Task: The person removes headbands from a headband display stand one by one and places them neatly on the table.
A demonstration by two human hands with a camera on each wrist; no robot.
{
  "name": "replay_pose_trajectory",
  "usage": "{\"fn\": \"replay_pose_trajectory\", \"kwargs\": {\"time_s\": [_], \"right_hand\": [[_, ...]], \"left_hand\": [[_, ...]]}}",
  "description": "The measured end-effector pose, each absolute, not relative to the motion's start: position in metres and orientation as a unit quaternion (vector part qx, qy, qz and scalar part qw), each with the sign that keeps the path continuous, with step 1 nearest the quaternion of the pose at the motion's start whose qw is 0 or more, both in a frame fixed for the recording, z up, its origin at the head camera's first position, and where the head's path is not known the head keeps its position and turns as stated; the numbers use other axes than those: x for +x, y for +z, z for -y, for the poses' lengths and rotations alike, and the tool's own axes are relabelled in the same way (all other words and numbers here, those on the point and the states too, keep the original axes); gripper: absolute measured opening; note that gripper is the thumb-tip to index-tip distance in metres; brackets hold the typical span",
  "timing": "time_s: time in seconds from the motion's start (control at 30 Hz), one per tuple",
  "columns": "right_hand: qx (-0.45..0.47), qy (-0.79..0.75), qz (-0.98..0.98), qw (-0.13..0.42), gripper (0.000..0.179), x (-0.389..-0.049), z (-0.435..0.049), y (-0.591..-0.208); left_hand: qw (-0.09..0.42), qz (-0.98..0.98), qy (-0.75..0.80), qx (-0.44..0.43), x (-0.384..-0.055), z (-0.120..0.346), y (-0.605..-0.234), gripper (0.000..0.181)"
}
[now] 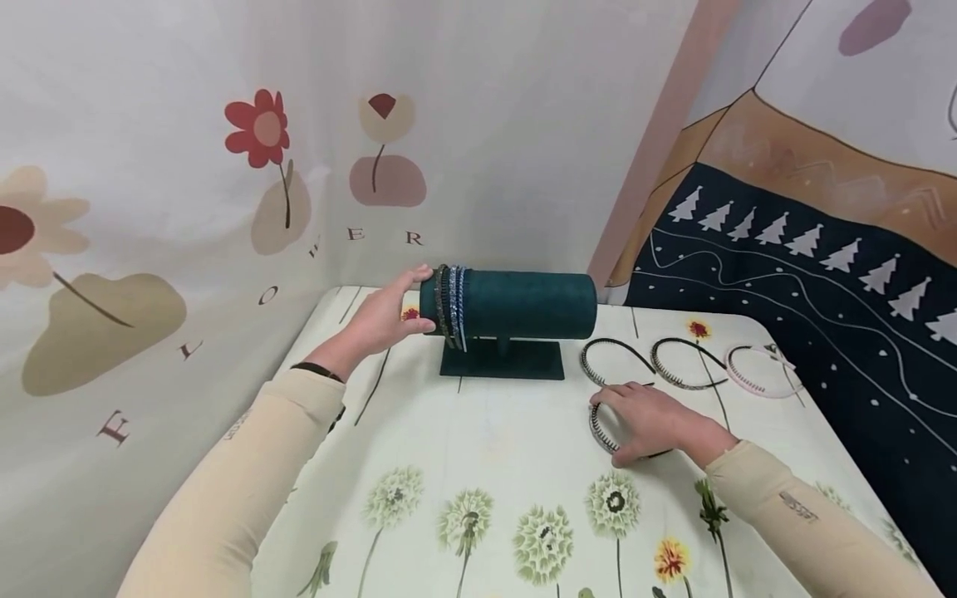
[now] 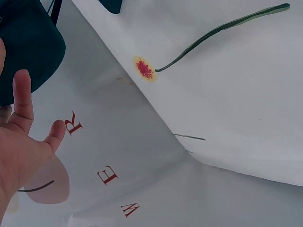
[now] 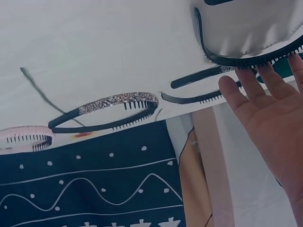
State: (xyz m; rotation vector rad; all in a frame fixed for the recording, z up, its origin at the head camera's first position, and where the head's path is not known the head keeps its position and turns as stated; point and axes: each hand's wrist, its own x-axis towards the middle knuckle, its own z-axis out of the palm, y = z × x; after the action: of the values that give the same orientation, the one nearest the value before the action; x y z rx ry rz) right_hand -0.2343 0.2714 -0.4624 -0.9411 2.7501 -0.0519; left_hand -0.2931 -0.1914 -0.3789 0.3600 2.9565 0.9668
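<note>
A dark green padded roll (image 1: 531, 304) on a flat-based stand (image 1: 501, 360) carries several sparkly dark and blue headbands (image 1: 453, 307) round its left end. My left hand (image 1: 383, 317) touches that end, thumb low at the front, fingers higher up. In the left wrist view its fingers look straight and spread beside the roll (image 2: 38, 52). On the right, my right hand (image 1: 652, 419) spans a dark toothed headband (image 1: 596, 428), fingertips at the far side and thumb at the near side. The right wrist view shows fingertips against this headband's toothed edge (image 3: 220, 61).
Behind the right hand, two dark headbands (image 1: 586, 365) (image 1: 657, 364) and a pink headband (image 1: 736, 378) lie in a row. The flower-print tablecloth (image 1: 486, 432) meets a hanging printed curtain (image 1: 493, 124) at the back; a navy tree-print cloth (image 1: 822, 316) hangs at the right.
</note>
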Motion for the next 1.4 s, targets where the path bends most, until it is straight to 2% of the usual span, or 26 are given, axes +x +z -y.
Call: {"fn": "replay_pose_trajectory", "kwargs": {"time_s": [1.4], "right_hand": [[-0.297, -0.038, -0.943, 0.147, 0.095, -0.246, -0.264, -0.462]], "left_hand": [[0.011, -0.943, 0.313, 0.114, -0.295, 0.192, -0.381, 0.097]]}}
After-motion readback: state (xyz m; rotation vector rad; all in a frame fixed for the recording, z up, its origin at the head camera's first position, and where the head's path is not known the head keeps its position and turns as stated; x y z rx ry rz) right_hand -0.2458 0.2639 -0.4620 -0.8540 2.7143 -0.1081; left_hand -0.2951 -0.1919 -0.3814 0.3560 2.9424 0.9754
